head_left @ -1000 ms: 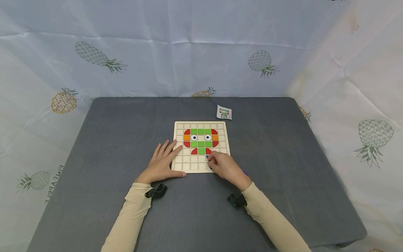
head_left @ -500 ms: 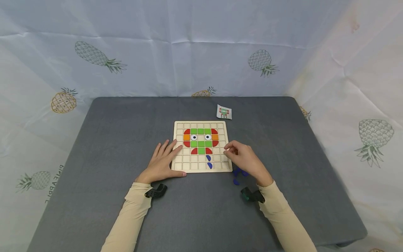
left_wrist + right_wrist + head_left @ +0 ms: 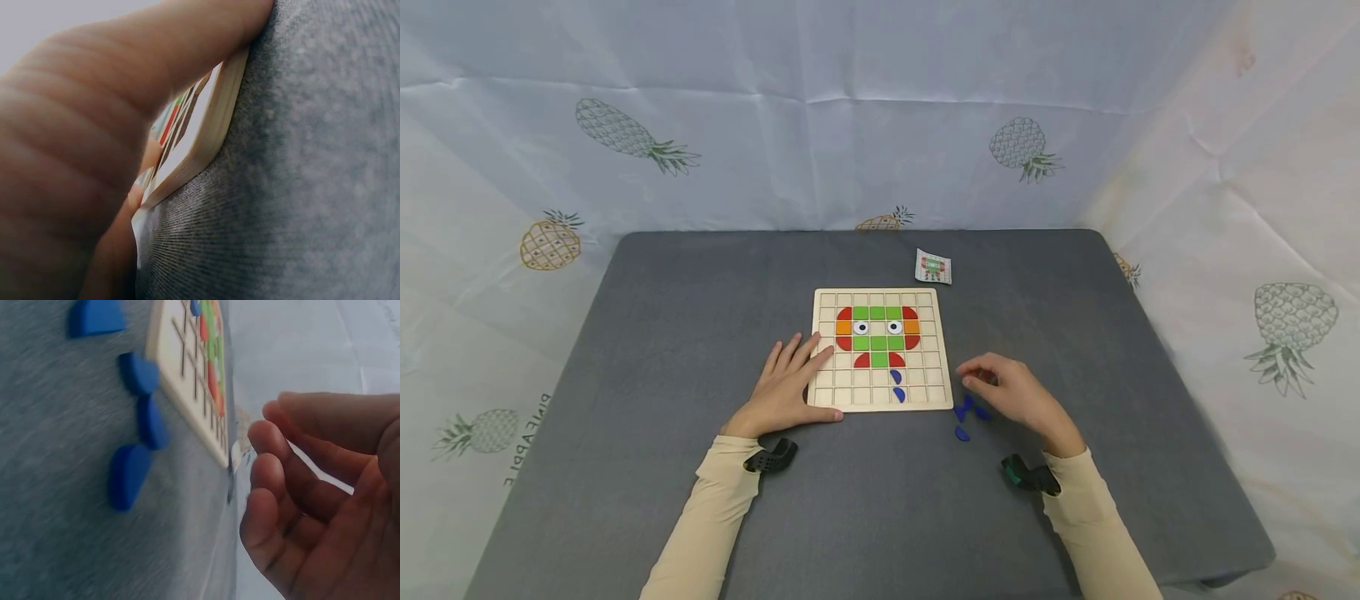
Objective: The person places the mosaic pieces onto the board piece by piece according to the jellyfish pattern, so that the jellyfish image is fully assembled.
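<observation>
A square wooden grid board (image 3: 850,400) lies on the grey table, with red, green and orange pieces and two eye pieces forming a face. Below them sit two blue half-round pieces (image 3: 898,395) in the grid. My left hand (image 3: 784,392) rests at the board's lower left corner, fingers spread over its edge, thumb along the front. My right hand (image 3: 1011,392) hovers beyond the board's right edge, fingers loosely bent, nothing between them. Several loose blue pieces (image 3: 962,433) lie beside the board's lower right corner; the right wrist view shows these blue pieces (image 3: 129,477) apart from the fingers.
Behind the board, slightly right, a small picture card (image 3: 933,267) shows a similar coloured pattern. A pineapple-print cloth (image 3: 820,158) hangs behind the table (image 3: 715,283) and at both sides. Black wrist cameras (image 3: 772,457) sit on both forearms.
My right hand has left the blue half-round piece in the grid and moved right, off the board. The loose blue pieces have come into view. The left hand stays put.
</observation>
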Demonstrator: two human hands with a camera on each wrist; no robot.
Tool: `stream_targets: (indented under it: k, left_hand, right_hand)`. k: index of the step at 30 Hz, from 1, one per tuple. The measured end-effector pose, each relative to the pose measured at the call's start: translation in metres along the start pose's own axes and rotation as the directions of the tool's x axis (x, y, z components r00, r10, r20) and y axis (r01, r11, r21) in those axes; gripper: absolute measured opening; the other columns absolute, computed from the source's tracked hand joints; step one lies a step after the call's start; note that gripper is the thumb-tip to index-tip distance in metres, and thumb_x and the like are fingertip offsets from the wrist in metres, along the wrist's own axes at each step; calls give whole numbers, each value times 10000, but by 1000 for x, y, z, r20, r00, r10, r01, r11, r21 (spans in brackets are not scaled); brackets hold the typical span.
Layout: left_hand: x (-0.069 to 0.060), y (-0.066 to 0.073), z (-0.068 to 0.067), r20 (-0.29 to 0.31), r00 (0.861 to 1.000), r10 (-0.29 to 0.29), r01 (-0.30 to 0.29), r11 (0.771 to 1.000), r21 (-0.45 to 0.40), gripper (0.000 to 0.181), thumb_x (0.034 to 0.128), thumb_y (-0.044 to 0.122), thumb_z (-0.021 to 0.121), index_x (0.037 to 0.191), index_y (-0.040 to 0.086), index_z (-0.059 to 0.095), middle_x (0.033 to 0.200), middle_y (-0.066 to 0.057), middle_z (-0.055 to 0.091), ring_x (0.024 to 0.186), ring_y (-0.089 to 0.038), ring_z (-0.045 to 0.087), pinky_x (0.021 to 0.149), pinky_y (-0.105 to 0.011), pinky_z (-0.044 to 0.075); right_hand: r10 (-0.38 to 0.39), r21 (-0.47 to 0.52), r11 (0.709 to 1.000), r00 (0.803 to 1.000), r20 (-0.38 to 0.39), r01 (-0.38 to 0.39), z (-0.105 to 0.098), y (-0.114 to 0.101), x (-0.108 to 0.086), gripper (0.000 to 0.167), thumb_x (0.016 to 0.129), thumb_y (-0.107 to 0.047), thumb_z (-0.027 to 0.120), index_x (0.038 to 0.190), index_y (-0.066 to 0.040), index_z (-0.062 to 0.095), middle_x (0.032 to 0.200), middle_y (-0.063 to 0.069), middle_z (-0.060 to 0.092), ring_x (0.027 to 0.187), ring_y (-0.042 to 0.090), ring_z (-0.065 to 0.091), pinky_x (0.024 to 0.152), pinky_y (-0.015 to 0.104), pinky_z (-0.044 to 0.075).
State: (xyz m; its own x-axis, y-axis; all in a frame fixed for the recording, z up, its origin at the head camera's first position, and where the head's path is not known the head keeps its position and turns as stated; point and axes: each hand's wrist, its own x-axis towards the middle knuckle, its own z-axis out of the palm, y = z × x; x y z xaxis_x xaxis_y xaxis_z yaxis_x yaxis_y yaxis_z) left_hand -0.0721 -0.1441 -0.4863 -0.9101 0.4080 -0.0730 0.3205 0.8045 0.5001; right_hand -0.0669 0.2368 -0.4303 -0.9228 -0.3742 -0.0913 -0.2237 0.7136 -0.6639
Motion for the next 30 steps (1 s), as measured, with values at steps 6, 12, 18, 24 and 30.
stream_targets:
  k: [6,12,18,24,30]
  left_hand:
    - [0,0,0,0,1000,2,-2,1000,-1,1110,733,674,779,1615,199,300,1720,-75,140,1594,-357,27,1293,-579,-46]
    - [-1,1,-1,7,1000,-2,2,1000,-4,1113,734,668,781,1617,198,293,1723,-67,128,1597,-348,19,1296,-569,-52]
    - [0,1,-1,1,1000,2,-2,1000,-2,1116,731,670,782,1616,196,296,1722,-73,131,1596,-355,22,1294,-573,-50]
    - [1,0,0,-1,1000,2,-2,1000,3,1118,730,675,780,1618,202,291,1722,-70,131,1597,-349,21,1296,-572,-48]
    - [1,0,0,4,1000,1,-1,1000,5,1112,736,665,782,1617,194,294,1722,-72,127,1596,-354,22,1294,-576,-48]
  right_hand:
    - [-61,-40,997,996,67,63,5,11,-7,199,945,-11,649,1110,-61,749,993,63,684,817,99,551,684,245,490]
    - [-4,-48,999,983,181,12,7,13,-8,217,918,3,665,1098,-93,742,1039,48,643,871,140,536,712,250,480]
    - [5,-97,995,978,209,16,12,13,-6,197,903,-11,698,1071,-107,734,1046,37,602,896,143,538,763,276,495]
    - [0,-131,991,984,176,23,15,15,-1,161,908,21,689,1014,-92,729,953,20,622,823,115,536,713,270,492]
    - [6,-118,993,991,134,10,12,14,4,128,939,3,663,1033,-68,715,934,40,668,792,119,556,699,277,509]
